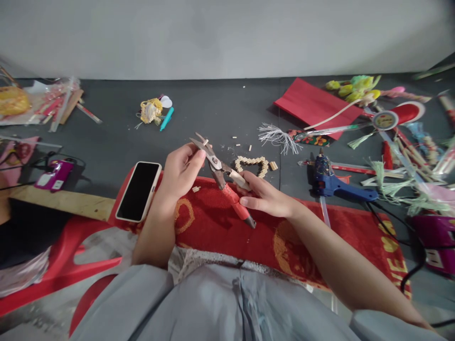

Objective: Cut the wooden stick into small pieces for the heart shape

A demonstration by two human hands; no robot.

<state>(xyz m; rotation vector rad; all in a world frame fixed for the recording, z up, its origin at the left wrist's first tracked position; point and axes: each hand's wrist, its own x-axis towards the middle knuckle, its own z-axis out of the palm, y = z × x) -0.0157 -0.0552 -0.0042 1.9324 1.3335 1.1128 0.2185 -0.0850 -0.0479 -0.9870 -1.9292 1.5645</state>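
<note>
My right hand [265, 194] grips a pair of red-handled cutters [223, 182] by the handles, its jaws open and pointing up and left. My left hand [183, 169] pinches a small pale stick piece [205, 141] right at the jaws. Both hands hover above a red cloth [302, 232] on a dark floor. Just beyond the cutters lies a heart shape made of short stick pieces [251, 164]. A few cut bits [196, 189] are scattered around it.
A phone [138, 191] lies face up left of my left hand. A blue glue gun [336, 182] rests to the right, with ribbon spools, tassels and red paper [313, 104] behind it. A purple device [55, 174], a wooden board [64, 201] and bagged supplies sit at left.
</note>
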